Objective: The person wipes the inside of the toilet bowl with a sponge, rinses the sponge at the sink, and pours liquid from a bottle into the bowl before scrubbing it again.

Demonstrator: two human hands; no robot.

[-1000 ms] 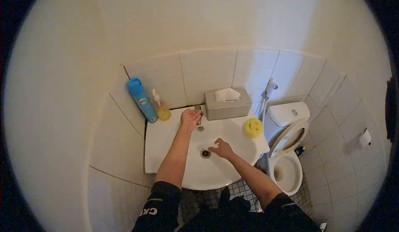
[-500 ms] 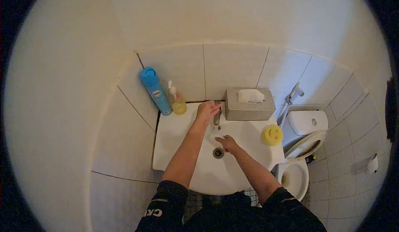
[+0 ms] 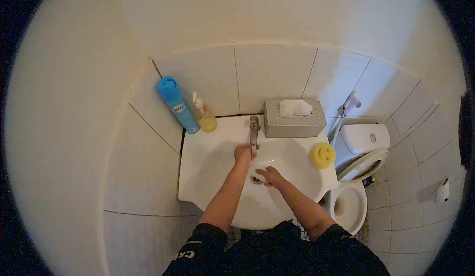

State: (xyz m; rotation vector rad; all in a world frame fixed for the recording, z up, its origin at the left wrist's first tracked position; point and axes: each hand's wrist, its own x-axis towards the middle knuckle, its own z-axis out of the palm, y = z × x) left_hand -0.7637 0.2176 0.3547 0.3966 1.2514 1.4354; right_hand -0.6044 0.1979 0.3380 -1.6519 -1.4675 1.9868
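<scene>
My left hand is at the spout end of the metal faucet, its fingers smeared by motion and partly hidden. Lower in the white sink, my right hand hovers beside the drain. Its fingers point left and stand apart, and nothing shows in them. A pale streak like running water shows below the spout.
A blue bottle and a pump bottle of yellow liquid stand at the back left. Behind the faucet's right side is a tissue box. A yellow smiley sponge lies on the right rim, near the toilet.
My left hand has left the faucet handle and come down toward me to the spout. My right hand stays near the drain, its fingers slightly lower. The view has shifted a little.
</scene>
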